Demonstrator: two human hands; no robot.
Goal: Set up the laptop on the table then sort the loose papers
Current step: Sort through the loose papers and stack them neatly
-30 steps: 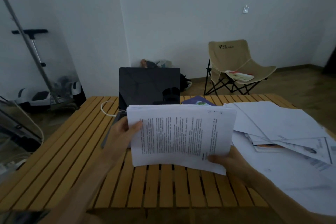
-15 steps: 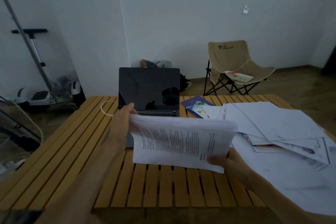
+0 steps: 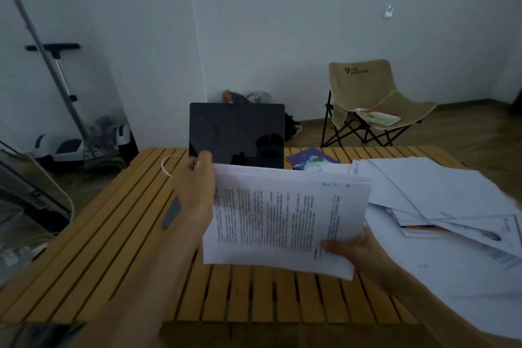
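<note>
While gripped, printed paper stack (image 3: 285,220), curling

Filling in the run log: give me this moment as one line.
step: sorting papers | left hand: grips paper stack top-left | right hand: grips bottom-right | laptop: open, screen dark | loose papers: right of stack
</note>
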